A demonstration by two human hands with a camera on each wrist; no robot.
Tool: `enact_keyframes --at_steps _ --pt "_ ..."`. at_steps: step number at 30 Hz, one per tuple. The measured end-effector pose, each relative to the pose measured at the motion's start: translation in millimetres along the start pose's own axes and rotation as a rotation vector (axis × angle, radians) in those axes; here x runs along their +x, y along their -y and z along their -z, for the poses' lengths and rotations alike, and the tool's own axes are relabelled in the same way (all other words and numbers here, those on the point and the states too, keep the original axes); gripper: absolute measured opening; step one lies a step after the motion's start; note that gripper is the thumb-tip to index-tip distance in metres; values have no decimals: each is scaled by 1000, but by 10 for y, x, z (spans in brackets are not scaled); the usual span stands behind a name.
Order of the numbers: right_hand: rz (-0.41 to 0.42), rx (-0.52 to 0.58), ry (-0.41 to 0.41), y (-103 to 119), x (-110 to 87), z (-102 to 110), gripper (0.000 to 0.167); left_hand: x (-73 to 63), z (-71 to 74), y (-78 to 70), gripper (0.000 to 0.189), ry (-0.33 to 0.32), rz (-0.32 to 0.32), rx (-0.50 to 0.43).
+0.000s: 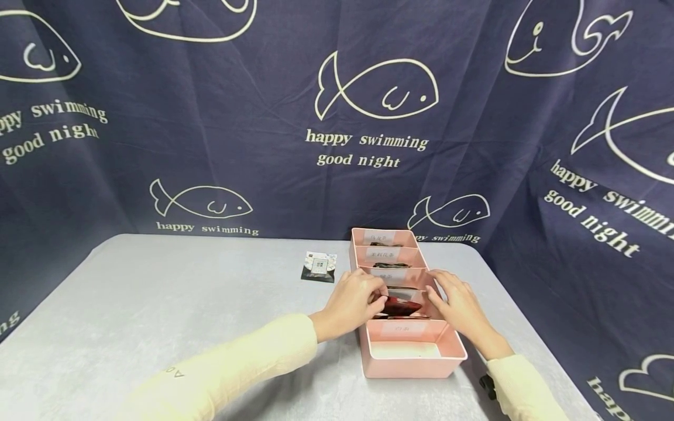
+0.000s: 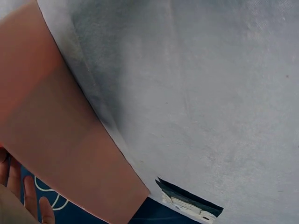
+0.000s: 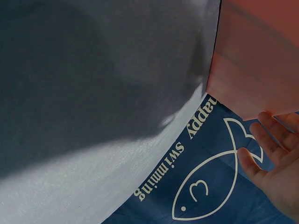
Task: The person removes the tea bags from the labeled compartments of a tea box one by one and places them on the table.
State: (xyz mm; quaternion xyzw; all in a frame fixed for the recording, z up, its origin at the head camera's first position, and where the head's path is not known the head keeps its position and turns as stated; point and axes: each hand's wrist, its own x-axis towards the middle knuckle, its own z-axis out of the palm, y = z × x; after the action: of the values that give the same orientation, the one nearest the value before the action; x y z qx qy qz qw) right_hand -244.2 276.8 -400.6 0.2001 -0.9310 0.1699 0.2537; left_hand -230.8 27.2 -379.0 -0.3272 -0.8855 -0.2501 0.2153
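A long pink divided box [image 1: 416, 368] with paper labels stands on the table. Over its left side, my left hand [image 1: 360, 298] pinches the corner of a dark red sachet [image 1: 401, 306], which sits tilted in a compartment behind the front one. My right hand [image 1: 460, 301] touches the box's right rim with its fingers loosely extended. In the right wrist view the fingers [image 3: 271, 140] lie along the box edge. Only part of my left hand [image 2: 23, 196] shows in the left wrist view, beside the box wall, and its grip is hidden there.
Dark packets [image 1: 391, 266] stand in the rear compartments. Left of the box, a black-and-white sachet [image 1: 318, 266] lies flat on the grey table [image 1: 184, 304]. A small black object [image 1: 488, 386] is beside my right sleeve. Dark blue fish-print cloth [image 1: 263, 117] hangs behind and at the sides.
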Motion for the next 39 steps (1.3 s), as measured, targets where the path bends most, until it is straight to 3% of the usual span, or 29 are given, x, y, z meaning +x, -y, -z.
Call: enact_keyframes --at_steps 15,25,32,39 --pt "9 12 -14 9 15 9 31 18 230 -64 5 -7 69 -164" --pt "-13 2 37 4 2 19 36 95 448 -70 5 -68 29 -290" --pt "3 3 6 -4 4 8 33 162 605 -27 5 -111 40 -311" --pt "31 1 -26 -16 2 -5 33 169 730 168 4 -172 70 -256"
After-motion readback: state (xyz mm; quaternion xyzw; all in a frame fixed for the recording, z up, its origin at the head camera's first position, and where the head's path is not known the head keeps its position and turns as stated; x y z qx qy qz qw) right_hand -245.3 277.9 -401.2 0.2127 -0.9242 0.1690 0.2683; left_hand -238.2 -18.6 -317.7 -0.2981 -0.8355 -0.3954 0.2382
